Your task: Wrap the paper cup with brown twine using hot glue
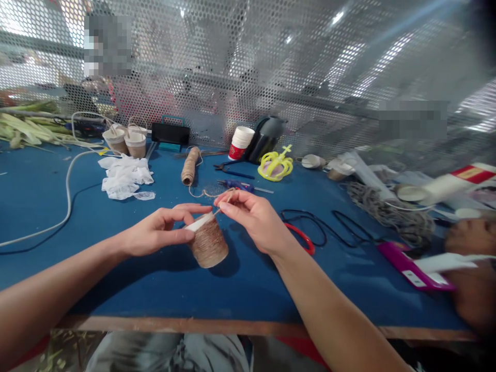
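My left hand [166,230] grips a paper cup [210,242] by its rim, thumb and fingers closed on the upper edge. Brown twine is wound round the cup's side, and a white band shows near the rim. The cup is tilted above the blue table. At its rim, my right hand [248,217] pinches a strand of twine [222,206] between thumb and fingers. The strand trails back toward a spool of twine [189,166] lying on the table. Just beyond my right hand lies a blue glue gun [238,185].
Twine-wrapped cups [135,143] and crumpled white cloth [126,175] are at the left. Behind stand stacked paper cups [241,142], pliers [234,171] and a yellow crown [276,165]. At right lie a red ring [302,237], grey cord [391,212] and a purple box [413,266].
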### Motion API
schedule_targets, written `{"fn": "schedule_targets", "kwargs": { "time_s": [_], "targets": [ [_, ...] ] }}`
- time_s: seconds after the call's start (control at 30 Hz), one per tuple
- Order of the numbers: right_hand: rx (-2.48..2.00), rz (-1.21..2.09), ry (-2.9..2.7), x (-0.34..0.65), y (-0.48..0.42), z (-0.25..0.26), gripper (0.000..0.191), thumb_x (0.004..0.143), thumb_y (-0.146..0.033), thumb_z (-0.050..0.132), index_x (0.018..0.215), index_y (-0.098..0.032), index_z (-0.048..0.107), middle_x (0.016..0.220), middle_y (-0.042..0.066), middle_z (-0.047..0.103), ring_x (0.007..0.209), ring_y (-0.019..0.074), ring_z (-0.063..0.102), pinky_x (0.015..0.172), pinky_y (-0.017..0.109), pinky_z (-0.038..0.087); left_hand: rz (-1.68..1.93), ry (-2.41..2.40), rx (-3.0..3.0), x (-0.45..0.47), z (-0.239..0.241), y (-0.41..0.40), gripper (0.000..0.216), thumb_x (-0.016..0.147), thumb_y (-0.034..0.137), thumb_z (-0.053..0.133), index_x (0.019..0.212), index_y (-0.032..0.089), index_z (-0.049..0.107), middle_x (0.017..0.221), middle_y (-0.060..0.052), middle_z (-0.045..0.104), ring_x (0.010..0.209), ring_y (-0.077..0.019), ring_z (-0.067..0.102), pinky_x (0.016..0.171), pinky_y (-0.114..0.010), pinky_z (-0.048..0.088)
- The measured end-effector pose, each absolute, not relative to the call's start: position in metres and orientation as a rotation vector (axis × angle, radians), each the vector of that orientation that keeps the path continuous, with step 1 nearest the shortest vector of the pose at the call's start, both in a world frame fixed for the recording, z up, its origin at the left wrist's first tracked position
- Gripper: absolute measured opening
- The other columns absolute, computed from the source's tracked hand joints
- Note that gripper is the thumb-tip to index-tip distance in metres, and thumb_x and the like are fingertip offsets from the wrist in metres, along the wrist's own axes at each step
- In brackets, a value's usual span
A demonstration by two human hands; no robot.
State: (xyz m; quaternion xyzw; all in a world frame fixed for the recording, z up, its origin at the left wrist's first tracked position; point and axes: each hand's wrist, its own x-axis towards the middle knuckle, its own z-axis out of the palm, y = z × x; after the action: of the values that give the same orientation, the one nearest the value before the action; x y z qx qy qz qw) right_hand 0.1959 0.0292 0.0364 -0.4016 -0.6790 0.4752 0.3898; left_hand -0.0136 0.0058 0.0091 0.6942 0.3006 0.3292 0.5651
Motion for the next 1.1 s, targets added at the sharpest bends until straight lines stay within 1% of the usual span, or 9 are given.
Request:
{"fn": "schedule_targets", "kwargs": {
  "time_s": [0.33, 0.63, 0.8, 1.1],
  "targets": [
    [-1.024, 1.253, -1.699, 0.2008, 0.0243, 0.0324, 0.013, 0.075, -0.029, 0.061, 0.073, -0.017, 0.057, 0.088, 0.003, 0.062, 0.084, 0.0139, 0.056, 0.083, 0.031, 0.043, 0.759, 0.712, 1.663, -0.0148, 0.0077, 0.0058, 0.015, 0.081, 0.030, 0.056, 0.076, 0.017, 0.061, 0.138, -0.003, 0.043, 0.127, -0.0270, 0.039, 0.107, -0.045, 0.026],
    [-1.052, 1.260, -1.692, 0.2018, 0.0237, 0.0318, 0.014, 0.075, -0.031, 0.059, 0.073, -0.017, 0.056, 0.083, 0.002, 0.059, 0.079, 0.0131, 0.054, 0.080, 0.031, 0.042, 0.773, 0.736, 1.671, -0.0133, 0.0103, 0.0051, 0.016, 0.080, 0.032, 0.056, 0.075, 0.017, 0.060, 0.136, -0.005, 0.046, 0.127, -0.0272, 0.038, 0.106, -0.045, 0.025],
    [-1.075, 1.270, -1.690, 0.2004, 0.0242, 0.0296, 0.017, 0.075, -0.033, 0.059, 0.071, -0.017, 0.054, 0.081, 0.002, 0.057, 0.079, 0.0134, 0.052, 0.077, 0.031, 0.041, 0.777, 0.725, 1.685, -0.0136, 0.0103, 0.0049, 0.015, 0.081, 0.030, 0.056, 0.075, 0.017, 0.060, 0.136, -0.005, 0.046, 0.128, -0.0264, 0.037, 0.107, -0.044, 0.024],
    [-1.084, 1.314, -1.659, 0.1968, 0.0223, 0.0273, 0.018, 0.074, -0.032, 0.059, 0.067, -0.018, 0.052, 0.076, 0.001, 0.055, 0.071, 0.0118, 0.049, 0.072, 0.030, 0.042, 0.779, 0.676, 1.689, -0.0150, 0.0106, 0.0033, 0.013, 0.083, 0.025, 0.053, 0.076, 0.016, 0.059, 0.138, -0.005, 0.043, 0.131, -0.0248, 0.032, 0.108, -0.043, 0.022]
  ]
}}
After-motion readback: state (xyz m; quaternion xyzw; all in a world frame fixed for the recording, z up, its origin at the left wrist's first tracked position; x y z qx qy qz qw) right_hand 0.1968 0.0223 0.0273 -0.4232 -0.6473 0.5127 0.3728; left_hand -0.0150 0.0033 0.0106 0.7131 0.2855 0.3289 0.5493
